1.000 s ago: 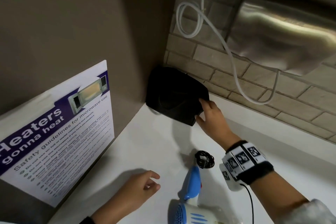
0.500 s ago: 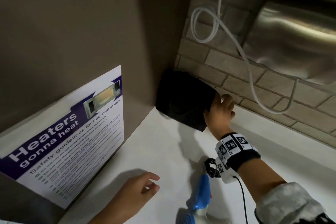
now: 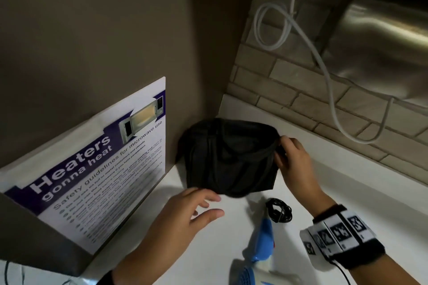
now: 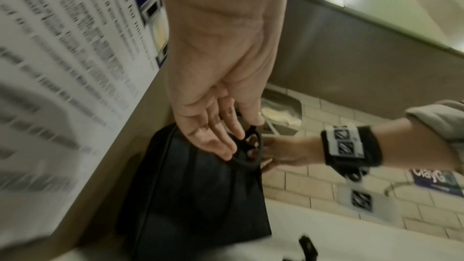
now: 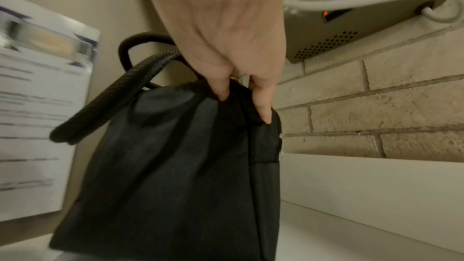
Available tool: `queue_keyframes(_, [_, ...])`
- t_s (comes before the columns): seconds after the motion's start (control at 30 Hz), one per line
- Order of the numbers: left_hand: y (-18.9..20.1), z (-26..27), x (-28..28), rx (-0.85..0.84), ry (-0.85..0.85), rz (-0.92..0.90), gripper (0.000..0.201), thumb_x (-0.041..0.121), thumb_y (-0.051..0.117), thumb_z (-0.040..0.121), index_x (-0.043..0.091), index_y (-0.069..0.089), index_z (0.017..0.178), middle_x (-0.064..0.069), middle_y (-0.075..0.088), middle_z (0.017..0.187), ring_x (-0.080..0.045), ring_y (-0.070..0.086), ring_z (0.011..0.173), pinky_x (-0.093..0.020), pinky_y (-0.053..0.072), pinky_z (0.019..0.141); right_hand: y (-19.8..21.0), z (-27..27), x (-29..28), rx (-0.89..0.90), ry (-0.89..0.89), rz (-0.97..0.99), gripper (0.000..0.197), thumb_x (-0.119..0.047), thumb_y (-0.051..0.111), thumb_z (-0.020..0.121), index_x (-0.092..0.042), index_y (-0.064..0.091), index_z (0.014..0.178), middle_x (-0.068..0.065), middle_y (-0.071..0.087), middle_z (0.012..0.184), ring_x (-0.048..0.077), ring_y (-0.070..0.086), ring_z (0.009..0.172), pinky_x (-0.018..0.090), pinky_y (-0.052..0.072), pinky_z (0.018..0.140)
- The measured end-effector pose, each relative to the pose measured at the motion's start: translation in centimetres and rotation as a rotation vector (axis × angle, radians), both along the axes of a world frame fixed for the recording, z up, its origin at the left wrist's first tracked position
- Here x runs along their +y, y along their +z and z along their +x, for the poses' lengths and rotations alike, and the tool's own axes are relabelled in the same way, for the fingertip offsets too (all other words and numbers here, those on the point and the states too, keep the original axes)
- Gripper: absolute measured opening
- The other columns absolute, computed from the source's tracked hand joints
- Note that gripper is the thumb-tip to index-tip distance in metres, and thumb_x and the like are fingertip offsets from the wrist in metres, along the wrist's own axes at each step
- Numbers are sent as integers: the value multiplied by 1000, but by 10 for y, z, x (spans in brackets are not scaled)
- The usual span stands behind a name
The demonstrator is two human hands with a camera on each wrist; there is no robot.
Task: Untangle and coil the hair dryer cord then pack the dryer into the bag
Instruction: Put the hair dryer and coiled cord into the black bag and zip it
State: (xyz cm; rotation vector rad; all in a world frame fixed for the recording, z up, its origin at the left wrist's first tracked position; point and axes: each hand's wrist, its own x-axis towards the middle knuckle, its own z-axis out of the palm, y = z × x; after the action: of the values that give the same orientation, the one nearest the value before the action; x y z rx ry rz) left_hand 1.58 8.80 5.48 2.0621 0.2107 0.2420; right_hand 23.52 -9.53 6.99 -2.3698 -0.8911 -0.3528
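Note:
A black fabric bag point(image 3: 229, 159) point(image 4: 200, 195) point(image 5: 170, 166) with two handles stands in the corner of the white counter point(image 3: 231, 227). My right hand point(image 3: 289, 157) point(image 5: 241, 94) grips its top right edge. My left hand point(image 3: 199, 206) point(image 4: 226, 136) hovers open just in front of the bag's near side, fingers spread. The blue and white hair dryer point(image 3: 259, 252) lies on the counter below the bag, between my forearms. Its black cord point(image 3: 279, 210) sits in a small coil at the end of the handle.
A microwave safety poster point(image 3: 99, 169) leans on the brown wall at the left. A brick wall point(image 3: 301, 99) runs behind, with a steel wall-mounted appliance point(image 3: 382, 41) and a looped white cable point(image 3: 301, 37) above the counter.
The bag has been pulled out from the corner toward me by my right hand. My left hand has moved forward from the counter up to the bag and spread open.

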Motion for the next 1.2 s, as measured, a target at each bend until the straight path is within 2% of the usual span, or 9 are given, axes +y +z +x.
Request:
queue_keyframes(0.13, [34,-1,-1,-111,-95,110,32,60,58,76,39,66,99,29,59,101,3,59,94,-12,47,74,3,-34,-8,70,192,26,23,-1,57,89,-10,57,110,-4,49,112,2,49,93,0,34,79])
queue_keyframes(0.3, [46,-4,5,-140,-155,283,42,59,44,81,41,60,115,36,46,126,9,45,115,-7,40,87,-10,-48,-15,205,309,69,19,-3,54,92,-14,59,107,-5,50,118,8,53,106,23,51,84])
queue_keyframes(0.47, [44,4,20,-198,-57,465,39,50,45,85,41,57,122,27,47,134,3,42,110,-6,28,97,-11,-49,-18,300,390,33,31,11,54,83,-19,52,84,-6,48,124,10,51,117,22,51,79])
queue_keyframes(0.63, [23,18,36,-121,61,554,49,58,45,79,39,55,122,19,52,134,-11,37,126,-34,30,100,-9,-39,-19,519,430,73,44,21,45,72,-21,56,78,-2,54,122,15,51,121,30,54,85])
queue_keyframes(0.73, [7,21,40,-60,46,408,58,62,45,77,30,56,124,12,58,127,-14,46,124,-38,41,102,-12,-30,-12,679,230,217,38,13,41,80,-19,62,78,4,61,110,22,59,110,34,53,84])
queue_keyframes(0.87, [-6,18,35,-6,101,181,37,56,61,79,33,61,109,19,66,94,6,61,89,-11,49,78,-22,-23,2,1076,-15,169,28,-34,41,100,-23,66,105,1,69,109,23,62,109,35,50,93])
queue_keyframes(0.93, [-7,16,33,-8,121,146,28,53,60,80,33,62,99,19,66,80,10,61,84,-10,50,71,-27,-23,9,1316,-51,231,40,-47,42,97,-20,70,104,1,75,98,20,68,98,34,50,91])
queue_keyframes(1.0, [-7,14,32,-26,126,129,21,49,60,83,31,62,93,15,67,76,6,62,81,-12,50,69,-36,-15,15,1350,-134,320,38,-47,49,94,-18,72,94,0,75,83,20,66,89,36,50,91])
queue_keyframes(1.2, [-5,12,35,-46,120,169,9,43,56,88,35,57,85,12,64,69,0,62,77,-10,46,65,-51,2,21,1477,-260,498,24,-4,53,90,4,59,112,21,59,111,29,58,95,41,42,104])
